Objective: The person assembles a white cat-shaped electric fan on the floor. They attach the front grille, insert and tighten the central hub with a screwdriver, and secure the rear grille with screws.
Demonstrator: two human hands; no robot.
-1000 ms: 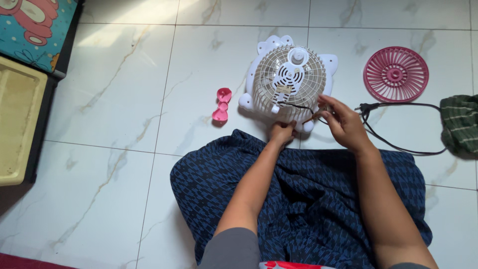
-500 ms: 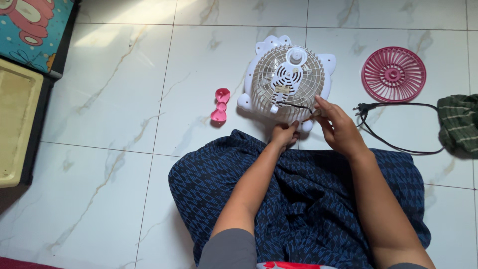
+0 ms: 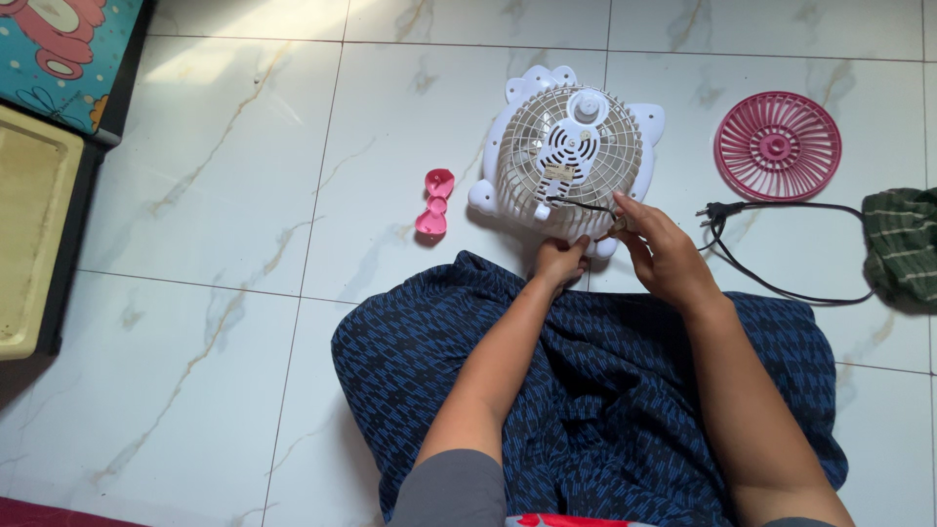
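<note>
green cloth (image 3: 900,244) cut off, yellow tray (image 3: 29,234) cropped

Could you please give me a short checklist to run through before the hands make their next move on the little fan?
1. Plug out of any socket: ok. The plug lies loose on the floor tiles.
2. Fan steadied: ok. The left hand rests against the near edge of the white fan, which lies grille up.
3. Wire in hand: ok. The right hand pinches the thin black wire beside the grille.
4. Bare wire ends: cannot tell, too small and partly hidden by the fingers.
5. Loose parts out of the way: ok. The pink grille and pink bow piece lie apart from both hands.
</note>
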